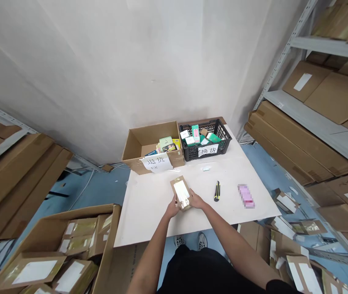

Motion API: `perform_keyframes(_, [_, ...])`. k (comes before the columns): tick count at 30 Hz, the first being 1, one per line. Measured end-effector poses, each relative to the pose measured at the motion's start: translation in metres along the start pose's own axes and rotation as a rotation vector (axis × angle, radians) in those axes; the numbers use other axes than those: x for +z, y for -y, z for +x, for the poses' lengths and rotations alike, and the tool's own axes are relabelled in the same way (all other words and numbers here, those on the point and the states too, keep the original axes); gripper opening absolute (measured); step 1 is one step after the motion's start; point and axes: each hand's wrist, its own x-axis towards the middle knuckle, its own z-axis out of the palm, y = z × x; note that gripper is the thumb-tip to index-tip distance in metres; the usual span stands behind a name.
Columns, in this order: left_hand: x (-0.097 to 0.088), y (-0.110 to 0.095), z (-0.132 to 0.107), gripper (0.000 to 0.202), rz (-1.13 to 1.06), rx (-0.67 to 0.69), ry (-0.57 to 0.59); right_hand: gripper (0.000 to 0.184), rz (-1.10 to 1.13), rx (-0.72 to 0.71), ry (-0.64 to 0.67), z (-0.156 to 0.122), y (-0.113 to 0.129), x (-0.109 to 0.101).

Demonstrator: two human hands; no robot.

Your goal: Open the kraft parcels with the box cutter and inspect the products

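Between my two hands is a small brown cardboard parcel (174,183) with a white label and shiny clear tape, over the near middle of the white table (149,216). My left hand (173,208) grips its near left side, and my right hand (196,199) closes on its right side. To the right of my right hand lies a black and yellow box cutter (217,191). A pixelated pink item (246,196) is farther right. I cannot tell whether the parcel rests on the table or is slightly raised.
At the table's back stand an open cardboard box (131,163) and a black plastic crate (222,149), both holding small product boxes. A large carton (112,228) of parcels is at the lower left. Opened cartons (304,269) lie at lower right. Shelves (329,45) flank the table.
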Motion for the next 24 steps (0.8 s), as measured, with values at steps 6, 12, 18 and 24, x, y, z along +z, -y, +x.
perform_keyframes(6, [-0.031,-0.022,0.037,0.117,0.44,0.099,0.002,0.09,-0.178,0.009,-0.087,-0.008,-0.001,-0.051])
perform_keyframes(12, [-0.038,-0.029,0.066,0.124,0.79,0.018,0.093,0.087,-0.261,0.143,-0.262,-0.033,-0.048,-0.117])
perform_keyframes(18, [-0.035,-0.026,0.066,0.124,0.805,-0.032,0.186,0.067,-0.168,0.452,-0.373,-0.032,-0.105,-0.127])
perform_keyframes(24, [-0.027,-0.023,0.061,0.125,0.66,-0.101,0.182,0.078,-0.1,0.56,-0.533,-0.016,-0.141,-0.092])
